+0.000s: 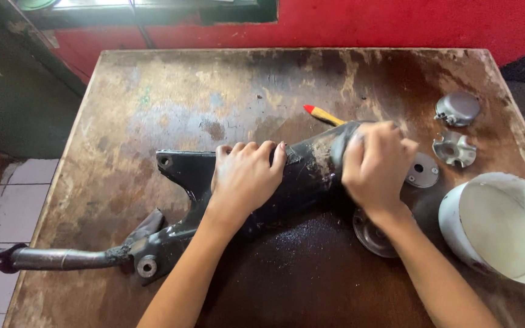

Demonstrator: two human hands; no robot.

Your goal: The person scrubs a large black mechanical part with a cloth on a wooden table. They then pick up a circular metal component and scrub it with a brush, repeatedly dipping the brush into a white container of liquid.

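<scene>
A black, greasy metal frame part (180, 173) lies across a worn wooden table (153, 103), its forked end pointing left. My left hand (245, 177) lies flat on its middle, fingers closed over the top edge. My right hand (377, 165) is curled over the part's right end, pressing a grey pad or cloth (340, 143) against it. A brush handle, yellow with a red tip (318, 113), sticks out from behind that end.
A white bucket (502, 228) lies tilted at the right edge. Two grey metal covers (458, 109) (454, 149) and two round discs (423, 170) (369, 234) lie near my right hand. A grey tube (50, 259) juts past the table's left edge. Dark wet stain in front.
</scene>
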